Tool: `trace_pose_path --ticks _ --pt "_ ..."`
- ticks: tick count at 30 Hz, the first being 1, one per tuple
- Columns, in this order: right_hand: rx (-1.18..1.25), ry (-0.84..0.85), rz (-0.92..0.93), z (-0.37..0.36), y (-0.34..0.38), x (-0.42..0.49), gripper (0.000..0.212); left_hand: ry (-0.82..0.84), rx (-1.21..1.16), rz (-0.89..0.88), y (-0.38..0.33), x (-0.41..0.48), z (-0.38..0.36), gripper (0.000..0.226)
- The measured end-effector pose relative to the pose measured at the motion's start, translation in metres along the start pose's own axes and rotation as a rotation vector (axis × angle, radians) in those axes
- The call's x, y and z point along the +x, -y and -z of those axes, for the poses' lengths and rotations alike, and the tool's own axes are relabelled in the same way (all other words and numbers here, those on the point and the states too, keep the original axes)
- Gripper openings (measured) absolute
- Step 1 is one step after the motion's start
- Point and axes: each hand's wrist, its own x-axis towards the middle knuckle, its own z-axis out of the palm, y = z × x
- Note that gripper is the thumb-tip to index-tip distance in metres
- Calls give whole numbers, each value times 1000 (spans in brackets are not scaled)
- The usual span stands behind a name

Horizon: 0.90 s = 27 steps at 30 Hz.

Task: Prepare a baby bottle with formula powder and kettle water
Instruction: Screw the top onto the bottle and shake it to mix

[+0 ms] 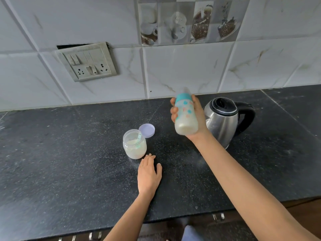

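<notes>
My right hand (197,117) is shut around the baby bottle (185,117), held in the air above the counter. The bottle has a teal collar, a nipple on top and milky liquid inside; it looks motion-blurred. My left hand (149,174) lies flat on the black counter, fingers apart, holding nothing, just in front of the open formula jar (134,146). The jar holds pale powder and a teal scoop (139,137). Its lilac lid (147,130) lies on the counter behind it. The steel kettle (224,120) with a black lid and handle stands right of the bottle.
The black granite counter (69,153) runs to a tiled wall. A switch and socket plate (88,61) hangs on the wall at the left. The counter's front edge and drawer handles (218,216) are at the bottom.
</notes>
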Motion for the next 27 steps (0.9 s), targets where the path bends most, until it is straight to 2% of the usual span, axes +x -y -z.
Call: trace_pose_path --ticks 2,6,7,11,12,15,16,20,22,24,26,27 --pt "38 -53 19 -1 -1 2 48 4 -6 5 0 -1 1 40" --pt "-240 125 -106 0 -10 -5 50 6 -17 8 1 -1 1 40" --pt "-230 120 -101 -2 -9 -4 50 6 -13 7 0 -1 1 41" --pt "65 -147 31 -1 0 5 45 10 0 9 0 -1 1 41" --pt "27 -133 11 2 0 4 45 9 0 6 0 -2 1 41" --pt "-183 59 -89 6 -5 -3 47 1 1 0 1 -1 1 40" --pt "-166 82 -95 4 -5 -3 49 0 5 1 1 -1 0 40" --pt "225 6 -26 5 0 3 55 -1 7 0 1 -1 -1 39" --pt "158 103 -87 0 -2 4 50 0 2 2 1 -1 1 40" --pt "-38 210 -136 -4 -1 3 45 4 1 5 1 -1 0 40" --pt "-69 209 -119 -13 2 4 45 5 6 4 1 -1 0 40" --pt "-1 145 -90 -15 4 7 46 4 9 1 1 -1 0 40"
